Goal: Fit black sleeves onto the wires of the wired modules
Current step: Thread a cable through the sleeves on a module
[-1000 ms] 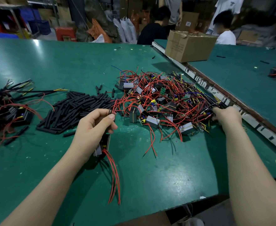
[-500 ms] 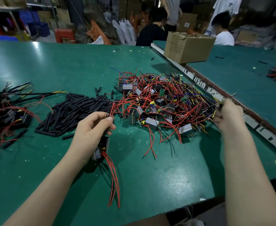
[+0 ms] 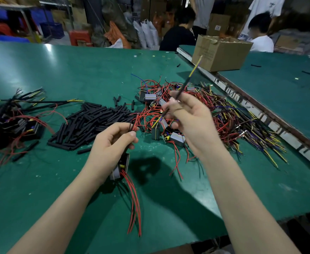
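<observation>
My left hand (image 3: 112,145) grips a small grey module (image 3: 120,166) above the green table (image 3: 77,74); its red wires (image 3: 135,204) hang down toward me, and more red wire ends stick up past my thumb. My right hand (image 3: 190,121) is raised over the pile and pinches a thin wire bundle (image 3: 185,85) with a black sleeve and yellow ends, pointing up and away. A heap of loose black sleeves (image 3: 93,123) lies left of my hands. Behind my right hand spreads the pile of wired modules (image 3: 220,114).
Sleeved modules (image 3: 13,121) are stacked at the table's left edge. A cardboard box (image 3: 220,52) stands at the back right by the metal strip (image 3: 271,114) joining a second table. Two people sit beyond the tables.
My right hand has lifted from the right side of the pile and swung left toward my left hand, bringing a sleeved wire bundle with it. My left hand stays put with its module.
</observation>
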Demonstrator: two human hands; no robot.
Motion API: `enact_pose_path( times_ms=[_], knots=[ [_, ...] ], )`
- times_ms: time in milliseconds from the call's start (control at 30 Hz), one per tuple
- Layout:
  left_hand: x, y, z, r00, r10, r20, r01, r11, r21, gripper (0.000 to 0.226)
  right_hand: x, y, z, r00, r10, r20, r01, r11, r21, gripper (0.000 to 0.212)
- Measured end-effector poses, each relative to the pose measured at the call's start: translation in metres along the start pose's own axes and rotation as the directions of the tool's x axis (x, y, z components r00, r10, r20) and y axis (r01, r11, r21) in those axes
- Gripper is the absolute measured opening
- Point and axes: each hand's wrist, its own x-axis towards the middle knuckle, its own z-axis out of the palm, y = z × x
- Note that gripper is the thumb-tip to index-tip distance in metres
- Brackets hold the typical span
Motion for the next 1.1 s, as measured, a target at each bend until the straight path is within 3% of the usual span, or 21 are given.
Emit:
enact_pose_path(
  times_ms=[233, 400, 733, 867, 1033, 1100],
  knots=[
    [0.002, 0.003, -0.004, 0.999, 0.003, -0.039, -0.004, 1.000, -0.015, 0.013, 0.009, 0.022, 0.018, 0.976, 0.143, 0.167, -0.163, 0.980, 0.114, 0.013],
    [0.007, 0.000, -0.005, 0.996, -0.052, -0.068, 0.046, 0.994, -0.095, 0.009, 0.020, 0.018, 0.026, 0.953, 0.156, 0.261, -0.189, 0.976, 0.107, 0.015],
    [0.009, -0.012, -0.009, 0.995, -0.074, -0.064, 0.077, 0.996, 0.046, 0.008, 0.013, 0.035, 0.021, 0.963, 0.166, 0.210, -0.208, 0.958, 0.197, 0.012],
    [0.007, -0.015, -0.008, 0.996, -0.076, -0.045, 0.080, 0.990, 0.119, 0.009, 0.009, 0.038, 0.021, 0.970, 0.122, 0.208, -0.154, 0.977, 0.146, 0.010],
    [0.007, -0.018, -0.009, 0.997, -0.032, -0.077, 0.051, 0.966, 0.252, 0.010, 0.007, 0.038, 0.015, 0.973, 0.031, 0.230, 0.004, 0.989, -0.151, 0.006],
    [0.007, -0.017, -0.009, 0.997, 0.002, -0.074, 0.019, 0.960, 0.279, 0.011, 0.006, 0.037, 0.014, 0.967, 0.054, 0.248, -0.017, 0.989, -0.148, 0.006]
  ],
)
